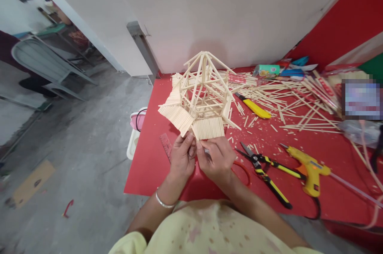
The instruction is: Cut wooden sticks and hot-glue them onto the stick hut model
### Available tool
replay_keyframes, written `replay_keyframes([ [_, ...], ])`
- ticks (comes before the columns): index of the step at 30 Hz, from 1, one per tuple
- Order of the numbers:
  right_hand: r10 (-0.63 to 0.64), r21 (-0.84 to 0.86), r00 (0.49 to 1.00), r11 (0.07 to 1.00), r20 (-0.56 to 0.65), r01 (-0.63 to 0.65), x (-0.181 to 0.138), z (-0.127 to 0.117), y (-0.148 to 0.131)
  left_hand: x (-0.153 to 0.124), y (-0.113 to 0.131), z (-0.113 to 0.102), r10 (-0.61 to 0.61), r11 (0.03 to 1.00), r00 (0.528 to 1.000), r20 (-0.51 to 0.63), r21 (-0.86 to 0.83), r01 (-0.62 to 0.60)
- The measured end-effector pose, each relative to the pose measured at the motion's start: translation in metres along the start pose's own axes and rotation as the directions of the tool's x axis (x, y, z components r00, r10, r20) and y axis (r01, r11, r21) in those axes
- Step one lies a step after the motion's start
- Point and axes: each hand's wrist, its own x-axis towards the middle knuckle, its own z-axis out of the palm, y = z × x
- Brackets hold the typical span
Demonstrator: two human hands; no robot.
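A model built of thin wooden sticks (206, 82) stands on the red tabletop, with an open pointed frame on top and flat stick panels sloping out around its base. My left hand (183, 156) is closed, thumb and fingers pinching at the model's near edge, by the tip of the left front panel (176, 117). Close beside it, my right hand (218, 157) pinches at the same corner, just below the right front panel (208, 128). The fingers cover the exact spot they grip. Partly behind my left hand lies a clear red ruler (165, 144).
Right of my hands lie black-and-yellow cutters (265, 170), a yellow glue gun (311, 168) with its cord, and a red-handled tool (243, 172). A yellow utility knife (255, 107) and scattered sticks (278, 96) lie farther back. White boards (224, 14) rise behind the table (146, 146).
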Motion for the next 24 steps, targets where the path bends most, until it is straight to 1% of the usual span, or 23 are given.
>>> replay_keyframes([
  [3, 0.003, -0.01, 1.0, 1.0, 0.013, -0.003, 0.0008, 0.0006, 0.0002, 0.0009, -0.0007, -0.0015, -0.003, 1.0, 1.0, -0.006, 0.012, 0.003],
  [6, 0.013, -0.025, 0.999, 1.0, 0.044, -0.012, 0.0017, 0.0015, -0.0003, 0.0021, -0.0017, -0.0031, 0.005, 1.0, 0.999, -0.037, 0.022, -0.004],
  [14, 0.032, -0.034, 0.991, 0.999, 0.131, -0.028, 0.0019, 0.0012, -0.001, 0.0045, -0.0041, -0.0053, -0.003, 1.0, 0.998, -0.067, -0.003, 0.003],
  [24, -0.002, -0.068, 0.99, 0.998, 0.139, 0.011, 0.0015, 0.0003, 0.0016, 0.0045, -0.0025, -0.0032, -0.028, 1.0, 0.995, -0.091, 0.001, 0.028],
])
